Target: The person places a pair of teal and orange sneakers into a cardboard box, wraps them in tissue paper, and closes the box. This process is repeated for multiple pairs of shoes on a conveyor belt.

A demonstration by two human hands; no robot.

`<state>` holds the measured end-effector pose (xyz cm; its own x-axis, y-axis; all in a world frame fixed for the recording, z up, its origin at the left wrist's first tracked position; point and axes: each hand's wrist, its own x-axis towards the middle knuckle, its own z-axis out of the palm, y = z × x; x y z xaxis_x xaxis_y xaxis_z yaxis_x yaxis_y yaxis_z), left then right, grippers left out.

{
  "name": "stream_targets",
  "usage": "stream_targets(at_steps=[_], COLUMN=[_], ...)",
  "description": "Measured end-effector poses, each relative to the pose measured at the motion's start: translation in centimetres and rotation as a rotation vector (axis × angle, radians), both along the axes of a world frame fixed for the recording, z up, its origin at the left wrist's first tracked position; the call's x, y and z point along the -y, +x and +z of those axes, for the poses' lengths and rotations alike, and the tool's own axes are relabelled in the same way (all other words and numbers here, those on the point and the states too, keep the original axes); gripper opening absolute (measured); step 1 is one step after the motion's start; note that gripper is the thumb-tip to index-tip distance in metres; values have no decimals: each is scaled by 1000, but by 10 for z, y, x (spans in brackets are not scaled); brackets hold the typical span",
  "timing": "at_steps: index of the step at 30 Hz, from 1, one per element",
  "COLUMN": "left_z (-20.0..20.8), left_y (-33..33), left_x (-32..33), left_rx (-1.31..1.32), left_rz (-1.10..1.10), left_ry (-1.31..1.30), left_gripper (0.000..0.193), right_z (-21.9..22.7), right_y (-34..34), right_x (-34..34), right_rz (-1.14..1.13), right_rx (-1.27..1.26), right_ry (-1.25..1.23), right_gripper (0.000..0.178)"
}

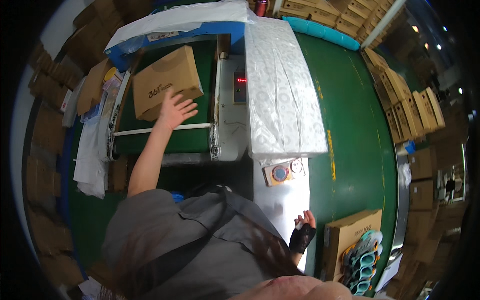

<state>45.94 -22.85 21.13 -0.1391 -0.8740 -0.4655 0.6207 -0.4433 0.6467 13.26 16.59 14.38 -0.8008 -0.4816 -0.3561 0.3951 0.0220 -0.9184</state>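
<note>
My left hand [177, 111] is open with its fingers spread, at the near edge of a closed brown cardboard shoe box [167, 80]. That box lies askew on the dark green belt [187, 141] of a machine. Whether the fingertips touch the box I cannot tell. On the other side, my right hand [303, 234], in a black fingerless glove, hovers by the edge of a metal surface [280, 202]. Its fingers are loosely bent and apart, and a small white patch shows near them. Nothing held can be made out in it.
A long plastic-wrapped block [282, 90] stands beside the machine, with a round-dialled device [282, 172] at its near end. Rightward runs a wide green belt [345, 150]. Several teal and grey shoes [366, 260] sit beside another shoe box [345, 235]. Stacked boxes [407, 112] line the right.
</note>
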Motion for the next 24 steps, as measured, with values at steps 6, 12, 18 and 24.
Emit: stream_targets(at_steps=[6, 12, 18, 24], left_z=[-15, -24, 3, -27], left_y=[-129, -211, -233, -241], left_x=[-136, -270, -310, -318], left_rx=[65, 49, 38, -27], left_rz=[-1219, -1720, -1816, -1671], left_ry=[-77, -394, -257, -205], left_gripper=[27, 26, 18, 17], right_z=[23, 33, 28, 11], right_y=[35, 63, 70, 62], right_x=[28, 17, -22, -92], right_rz=[26, -228, -394, -430], right_rx=[-282, -399, -483, -447], right_ry=[-284, -478, -460, 113], right_gripper=[38, 48, 57, 37])
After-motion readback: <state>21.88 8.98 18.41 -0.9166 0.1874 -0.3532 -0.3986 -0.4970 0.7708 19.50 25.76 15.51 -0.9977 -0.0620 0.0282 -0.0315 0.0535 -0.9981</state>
